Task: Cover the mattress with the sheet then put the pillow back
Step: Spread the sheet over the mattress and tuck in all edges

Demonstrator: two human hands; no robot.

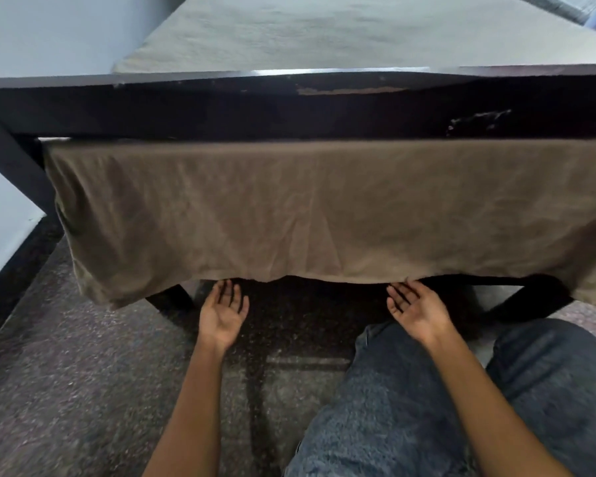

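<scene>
Head view: my brown sheet (324,215) spreads across the bed top and hangs below the dark footboard (221,111). My left hand (224,311) and right hand (415,306) are released, palms up, just beneath its hem, holding nothing.

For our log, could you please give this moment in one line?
left hand open, palm up | right hand open, palm up | sheet hangs loose

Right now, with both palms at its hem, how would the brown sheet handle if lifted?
Probably floppy: the sheet drapes wrinkled, sagging at its hem. Likely light: fine creases suggest thin cloth. It may bunch between the left hand and right hand.
</scene>
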